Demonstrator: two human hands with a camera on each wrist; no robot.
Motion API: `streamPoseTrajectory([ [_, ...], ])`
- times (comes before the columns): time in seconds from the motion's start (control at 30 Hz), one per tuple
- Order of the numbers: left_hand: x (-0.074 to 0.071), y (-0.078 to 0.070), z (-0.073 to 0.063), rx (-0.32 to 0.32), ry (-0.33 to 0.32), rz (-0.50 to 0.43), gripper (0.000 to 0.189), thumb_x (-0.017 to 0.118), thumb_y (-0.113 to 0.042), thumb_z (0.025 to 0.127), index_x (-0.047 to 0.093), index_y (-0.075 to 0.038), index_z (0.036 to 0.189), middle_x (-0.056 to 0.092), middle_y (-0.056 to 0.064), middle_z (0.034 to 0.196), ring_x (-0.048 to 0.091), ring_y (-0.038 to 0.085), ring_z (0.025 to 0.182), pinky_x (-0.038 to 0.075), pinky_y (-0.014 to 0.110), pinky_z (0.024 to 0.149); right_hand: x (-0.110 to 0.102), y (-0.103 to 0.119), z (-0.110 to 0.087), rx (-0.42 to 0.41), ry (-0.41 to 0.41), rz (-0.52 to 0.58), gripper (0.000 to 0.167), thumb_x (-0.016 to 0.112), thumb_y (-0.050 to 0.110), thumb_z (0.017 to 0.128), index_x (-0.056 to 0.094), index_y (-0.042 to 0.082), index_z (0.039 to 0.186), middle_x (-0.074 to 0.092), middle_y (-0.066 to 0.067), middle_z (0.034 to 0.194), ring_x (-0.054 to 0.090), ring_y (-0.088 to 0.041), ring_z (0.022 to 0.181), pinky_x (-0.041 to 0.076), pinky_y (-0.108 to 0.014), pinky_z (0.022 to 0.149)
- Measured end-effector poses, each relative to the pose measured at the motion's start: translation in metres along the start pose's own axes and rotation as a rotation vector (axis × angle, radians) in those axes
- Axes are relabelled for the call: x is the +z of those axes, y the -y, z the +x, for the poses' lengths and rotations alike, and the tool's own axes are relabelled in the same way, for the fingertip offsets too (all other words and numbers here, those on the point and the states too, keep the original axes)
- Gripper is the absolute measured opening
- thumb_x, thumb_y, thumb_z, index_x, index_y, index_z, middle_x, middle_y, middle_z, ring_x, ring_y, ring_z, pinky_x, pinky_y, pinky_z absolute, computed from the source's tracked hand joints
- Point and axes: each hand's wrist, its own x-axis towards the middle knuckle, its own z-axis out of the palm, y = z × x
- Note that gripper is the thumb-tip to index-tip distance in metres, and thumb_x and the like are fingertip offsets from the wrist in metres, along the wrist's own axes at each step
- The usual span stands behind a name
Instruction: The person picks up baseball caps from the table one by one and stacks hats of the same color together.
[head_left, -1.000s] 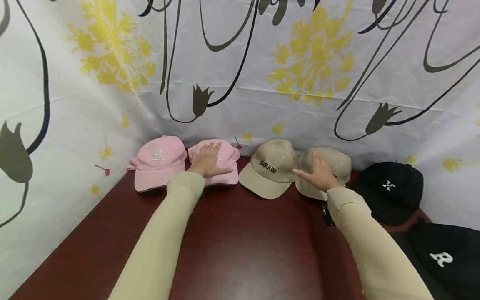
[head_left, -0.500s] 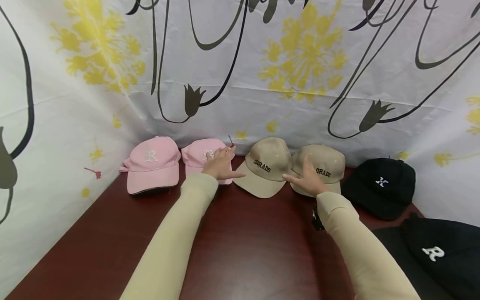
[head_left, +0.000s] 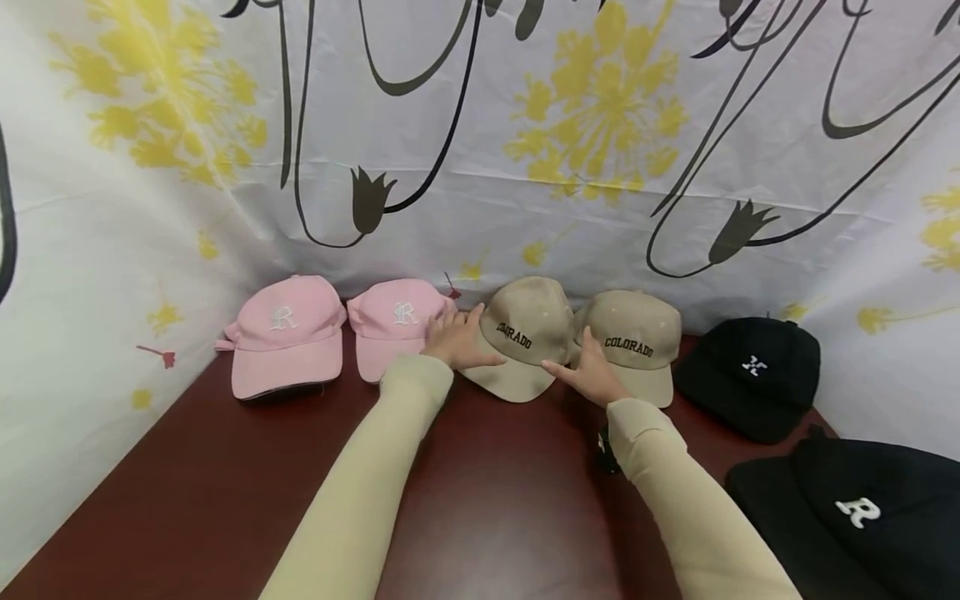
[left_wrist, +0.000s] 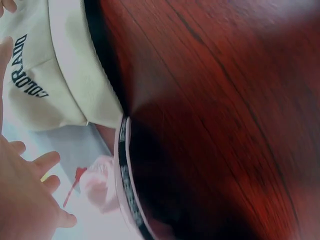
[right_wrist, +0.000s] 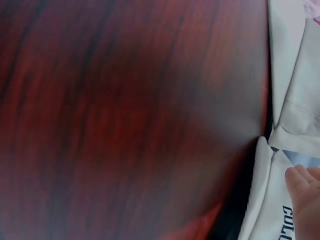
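Rt hand (head_left: 592, 373) nr tan COLORADO cap (head_left: 632, 318), pink caps (head_left: 294, 304) w/ "R".

The bare left hand (head_left: 459, 344) is held out, fingers (left_wrist: 46, 162) spread, its thumb (head_left: 486, 358) pointing toward the bare right hand (head_left: 594, 372). That hand's thumb points back leftward; its fingers angle away and seem relaxed, though largely cropped in its wrist view. Behind the hands are a cream fabric left sleeve (head_left: 360, 483) and matching right sleeve (head_left: 697, 500).

Long, plain cream sleeves (head_left: 360, 492) end in wide cuffs (head_left: 649, 422).
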Motion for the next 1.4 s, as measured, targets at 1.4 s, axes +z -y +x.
streamPoseTrajectory([
  [1.4,0.023,-0.004,0.036,-0.104,0.098,-0.393,0.125,0.083,-0.048,0.057,0.005,-0.010,0.147,0.026,0.034,0.133,0.029,0.046,0.122,0.032,0.048,0.097,0.034,0.012,0.037,0.144,0.006,0.333,0.088,0.068,0.021,0.084,0.008,-0.003,0.144,0.032,-0.026,0.135,0.036,-0.038,0.122,0.028,-0.047,0.101],
])
